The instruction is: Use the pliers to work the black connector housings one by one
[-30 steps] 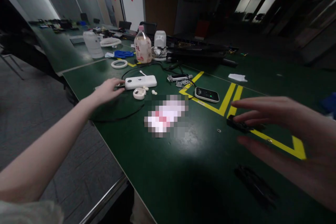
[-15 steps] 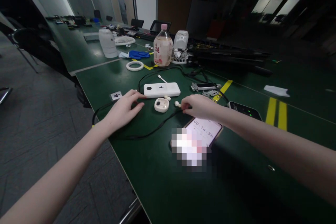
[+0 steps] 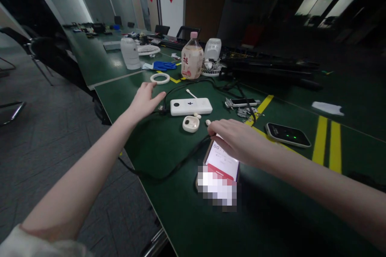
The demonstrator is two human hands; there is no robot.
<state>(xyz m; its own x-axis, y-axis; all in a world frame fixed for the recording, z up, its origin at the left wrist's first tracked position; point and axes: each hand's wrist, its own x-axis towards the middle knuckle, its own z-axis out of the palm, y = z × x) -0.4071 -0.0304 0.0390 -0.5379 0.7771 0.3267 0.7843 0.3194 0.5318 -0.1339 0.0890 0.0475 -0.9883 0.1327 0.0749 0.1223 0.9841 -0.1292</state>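
Note:
My left hand [image 3: 146, 100] reaches over the table's left side, thumb stretched away from the fingers. Its fingertips are at the near edge of a white ring [image 3: 160, 78]; I cannot tell whether they touch. Curled fingers of my right hand [image 3: 233, 138] close on a black cable [image 3: 181, 164] at the top of a lit phone [image 3: 221, 158], partly covering its screen. Just beyond those fingers lies a cream earbud [image 3: 208, 122]. Another earbud [image 3: 197, 115] rests between the cream earbud case [image 3: 191, 124] and a white power bank [image 3: 191, 106] marked 4.
A pink-capped bottle [image 3: 192, 58], blue glove [image 3: 164, 65] and white fan parts [image 3: 130, 54] stand or lie farther back. Right of centre are metal pieces [image 3: 245, 111] and a dark-screened device [image 3: 288, 134] with green lights. The cable loops over the table's left edge.
My left hand has moved up and away from the power bank toward the white ring. My right hand and the cable have shifted nearer. The phone has turned and slid slightly nearer.

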